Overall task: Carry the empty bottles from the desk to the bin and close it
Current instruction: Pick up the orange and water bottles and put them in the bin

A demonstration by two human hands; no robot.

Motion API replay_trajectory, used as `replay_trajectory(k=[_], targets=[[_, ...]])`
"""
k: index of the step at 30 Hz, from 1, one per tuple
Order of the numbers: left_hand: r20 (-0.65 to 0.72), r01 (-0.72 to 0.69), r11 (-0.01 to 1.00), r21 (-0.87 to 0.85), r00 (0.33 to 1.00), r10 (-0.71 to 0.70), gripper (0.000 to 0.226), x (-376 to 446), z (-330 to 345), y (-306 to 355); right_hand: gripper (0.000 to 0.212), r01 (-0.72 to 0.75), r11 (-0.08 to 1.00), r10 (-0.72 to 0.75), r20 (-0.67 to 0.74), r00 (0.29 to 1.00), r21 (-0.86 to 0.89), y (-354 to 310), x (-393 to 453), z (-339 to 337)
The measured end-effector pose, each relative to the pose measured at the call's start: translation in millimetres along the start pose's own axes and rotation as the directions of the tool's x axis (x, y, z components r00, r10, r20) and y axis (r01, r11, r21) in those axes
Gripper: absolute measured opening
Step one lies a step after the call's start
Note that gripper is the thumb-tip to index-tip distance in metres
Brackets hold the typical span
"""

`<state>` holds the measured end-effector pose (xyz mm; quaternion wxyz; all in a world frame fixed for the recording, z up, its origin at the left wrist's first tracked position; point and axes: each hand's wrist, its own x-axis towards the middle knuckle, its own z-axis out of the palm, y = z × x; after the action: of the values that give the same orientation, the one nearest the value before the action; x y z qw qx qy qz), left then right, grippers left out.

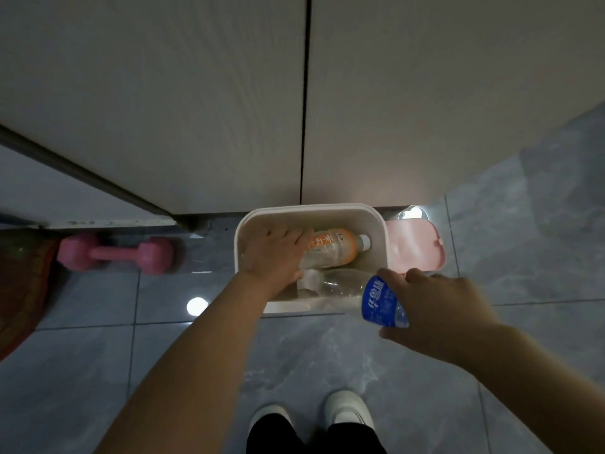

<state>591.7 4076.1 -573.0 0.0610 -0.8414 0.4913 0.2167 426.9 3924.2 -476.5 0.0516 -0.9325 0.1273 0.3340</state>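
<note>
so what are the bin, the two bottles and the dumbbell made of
Bin: looks like matte white plastic, with thin moulded walls. Blue-label bottle: clear thin plastic, see-through. Orange-label bottle: translucent plastic under a printed wrap. Dumbbell: a dull pink coating, perhaps vinyl or rubber; the core is hidden.

Floor (pixel 327 355) tiles are presenting glossy, marbled, reflecting light. Bin (pixel 376 221) is showing smooth matt plastic; bottles (pixel 334 283) clear plastic; dumbbell (pixel 114 253) matt pink coating.
</note>
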Motion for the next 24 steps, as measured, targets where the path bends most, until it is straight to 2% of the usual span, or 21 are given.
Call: replay_trajectory(k=[5,9,13,16,19,24], targets=[[-0.042,0.019,1.000,0.023,0.999,-0.018,0.070,6.8,6.0,-10.6,0.084,0.035,0.999,-0.037,-0.043,0.998,-0.040,1.8,20.1,-13.5],[-0.107,0.137,0.982,-0.132,0.983,-0.152,0.057,-14.6,2.7,-7.9,0.082,0.056,0.998,-0.057,-0.050,0.997,-0.019,-2.7,31.1,-23.3],[-0.103,0.249,0.919,-0.305,0.951,-0.291,0.048,-42.4,6.0,-3.0,0.079,0.109,0.994,-0.109,-0.006,0.994,-0.023,-20.0,54.4,-18.9],[-0.094,0.240,0.913,-0.331,0.954,-0.284,0.048,-50.5,12.6,-1.6,0.082,0.156,0.987,-0.156,-0.003,0.988,-0.031,-39.4,79.1,-4.0],[-0.110,0.204,0.925,-0.320,0.962,-0.250,0.048,-52.8,17.0,2.0,0.071,0.177,0.984,-0.178,-0.034,0.983,-0.030,-53.7,96.7,12.4],[-0.111,0.244,0.898,-0.365,0.947,-0.303,0.047,-59.1,21.6,6.2,0.063,0.159,0.984,-0.148,-0.123,0.981,0.085,-52.2,94.6,26.1]])
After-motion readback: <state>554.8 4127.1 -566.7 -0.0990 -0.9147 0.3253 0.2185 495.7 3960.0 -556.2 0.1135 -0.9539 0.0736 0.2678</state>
